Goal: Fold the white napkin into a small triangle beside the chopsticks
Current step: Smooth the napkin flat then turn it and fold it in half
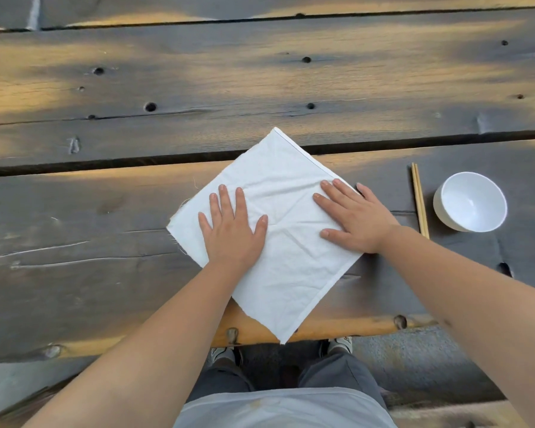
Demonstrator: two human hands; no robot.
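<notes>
A white napkin (286, 267) lies spread flat on the wooden table, turned like a diamond, with its near corner hanging just past the table's front edge. My left hand (230, 228) rests palm down on its left part, fingers spread. My right hand (351, 217) presses flat on its right corner, fingers apart. A pair of wooden chopsticks (419, 200) lies side by side to the right of the napkin, pointing away from me.
A white bowl (470, 201) stands just right of the chopsticks. The table (105, 211) is made of dark weathered planks with gaps and knot holes. Its front edge (337, 330) runs right below the napkin, with my legs and shoes beneath.
</notes>
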